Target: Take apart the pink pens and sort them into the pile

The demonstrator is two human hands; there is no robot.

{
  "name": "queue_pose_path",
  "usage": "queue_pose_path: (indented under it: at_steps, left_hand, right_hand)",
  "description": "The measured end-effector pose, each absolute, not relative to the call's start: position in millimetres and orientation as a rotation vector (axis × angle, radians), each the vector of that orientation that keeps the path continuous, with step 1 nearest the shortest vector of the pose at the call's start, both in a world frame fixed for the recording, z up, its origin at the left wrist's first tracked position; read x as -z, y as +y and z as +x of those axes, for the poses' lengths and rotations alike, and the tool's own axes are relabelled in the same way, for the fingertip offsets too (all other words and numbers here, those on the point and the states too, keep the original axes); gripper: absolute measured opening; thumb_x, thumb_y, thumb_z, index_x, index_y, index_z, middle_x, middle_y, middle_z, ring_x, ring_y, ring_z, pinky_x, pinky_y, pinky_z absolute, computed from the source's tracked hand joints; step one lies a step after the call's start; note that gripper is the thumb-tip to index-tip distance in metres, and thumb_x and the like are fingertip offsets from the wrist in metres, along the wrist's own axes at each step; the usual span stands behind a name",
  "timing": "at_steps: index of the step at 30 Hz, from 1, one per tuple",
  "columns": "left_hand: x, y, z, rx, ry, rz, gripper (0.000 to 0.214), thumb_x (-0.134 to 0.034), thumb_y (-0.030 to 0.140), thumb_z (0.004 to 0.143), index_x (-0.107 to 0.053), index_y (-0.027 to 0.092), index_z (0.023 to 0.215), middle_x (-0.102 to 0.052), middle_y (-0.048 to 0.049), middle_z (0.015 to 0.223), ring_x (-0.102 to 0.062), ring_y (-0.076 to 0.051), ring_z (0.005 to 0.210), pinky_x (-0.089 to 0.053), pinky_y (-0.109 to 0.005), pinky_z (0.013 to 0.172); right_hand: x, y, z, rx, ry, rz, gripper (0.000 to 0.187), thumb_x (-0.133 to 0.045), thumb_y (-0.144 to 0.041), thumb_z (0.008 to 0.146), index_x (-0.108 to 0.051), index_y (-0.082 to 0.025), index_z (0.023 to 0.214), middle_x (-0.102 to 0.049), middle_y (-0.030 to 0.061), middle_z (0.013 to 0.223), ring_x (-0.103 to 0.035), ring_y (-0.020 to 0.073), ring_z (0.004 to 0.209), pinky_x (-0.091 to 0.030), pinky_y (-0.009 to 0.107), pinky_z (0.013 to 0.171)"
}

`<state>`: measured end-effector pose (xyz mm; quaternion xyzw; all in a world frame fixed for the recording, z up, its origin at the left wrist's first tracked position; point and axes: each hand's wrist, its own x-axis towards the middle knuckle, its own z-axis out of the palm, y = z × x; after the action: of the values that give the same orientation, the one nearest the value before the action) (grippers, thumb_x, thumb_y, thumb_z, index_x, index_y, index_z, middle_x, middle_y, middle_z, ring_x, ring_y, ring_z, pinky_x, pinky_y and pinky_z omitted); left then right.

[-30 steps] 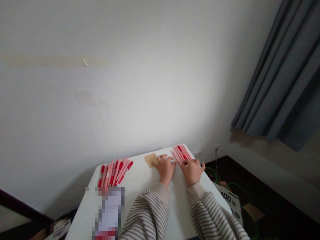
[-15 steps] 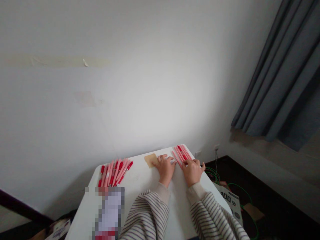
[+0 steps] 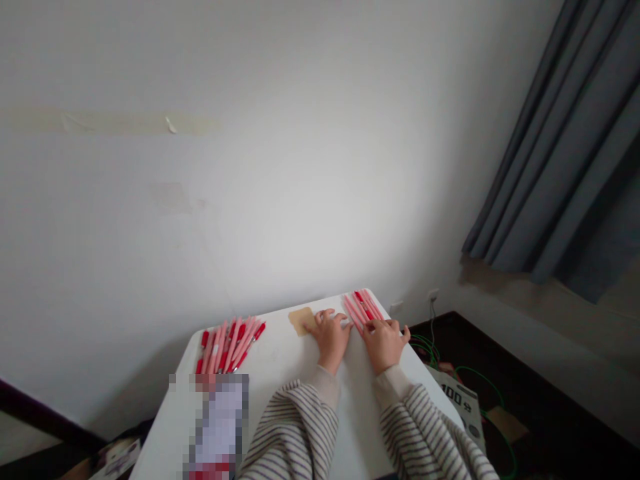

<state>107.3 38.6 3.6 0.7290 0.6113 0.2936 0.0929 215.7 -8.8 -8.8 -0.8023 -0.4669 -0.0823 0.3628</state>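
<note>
Both my hands rest on a small white table (image 3: 280, 373) that stands against a white wall. My left hand (image 3: 331, 337) lies with fingers stretched out flat, just right of a tan card (image 3: 301, 321). My right hand (image 3: 385, 343) lies flat too, its fingertips on the near ends of a row of pink and red pens (image 3: 363, 307) at the table's far right corner. Neither hand grips anything. A second bunch of pink and red pens (image 3: 230, 343) lies at the far left of the table, away from both hands.
A blurred-out packet (image 3: 217, 427) lies at the table's near left. Grey curtains (image 3: 565, 153) hang at the right. On the dark floor to the right are green cables (image 3: 475, 373), a printed sheet (image 3: 463, 400) and a wall socket (image 3: 433, 294).
</note>
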Motion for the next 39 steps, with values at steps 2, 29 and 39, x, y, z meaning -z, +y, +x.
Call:
queue_pose_path:
  at_steps: [2, 29, 39]
  left_hand:
    - [-3, 39, 107, -0.885, 1.806, 2.164, 0.018, -0.064, 0.041, 0.076, -0.071, 0.036, 0.092, -0.059, -0.0014, 0.122, -0.039, -0.03, 0.124, -0.018, -0.062, 0.11]
    - [-4, 40, 112, -0.909, 1.781, 2.164, 0.016, -0.066, 0.039, 0.074, -0.073, 0.038, 0.088, -0.06, -0.0007, 0.123, -0.038, -0.032, 0.125, -0.014, -0.068, 0.11]
    - [-5, 42, 109, -0.934, 1.743, 2.182, 0.015, -0.065, 0.039, 0.076, -0.073, 0.038, 0.088, -0.06, -0.0023, 0.121, -0.039, -0.031, 0.124, -0.008, -0.074, 0.107]
  right_hand:
    - [8, -9, 215, 0.212, -1.209, -2.056, 0.022, -0.051, -0.03, 0.083, -0.071, -0.023, 0.075, -0.071, 0.0054, 0.082, -0.049, 0.0242, 0.099, -0.017, 0.048, 0.099]
    - [1, -13, 214, 0.272, -1.161, -2.074, 0.021, -0.053, -0.027, 0.081, -0.072, -0.023, 0.07, -0.071, 0.0058, 0.079, -0.051, 0.0241, 0.098, -0.016, 0.049, 0.101]
    - [-2, -22, 213, 0.204, -1.162, -2.032, 0.019, -0.055, -0.035, 0.081, -0.071, -0.024, 0.079, -0.072, 0.004, 0.086, -0.051, 0.0245, 0.097, -0.014, 0.053, 0.101]
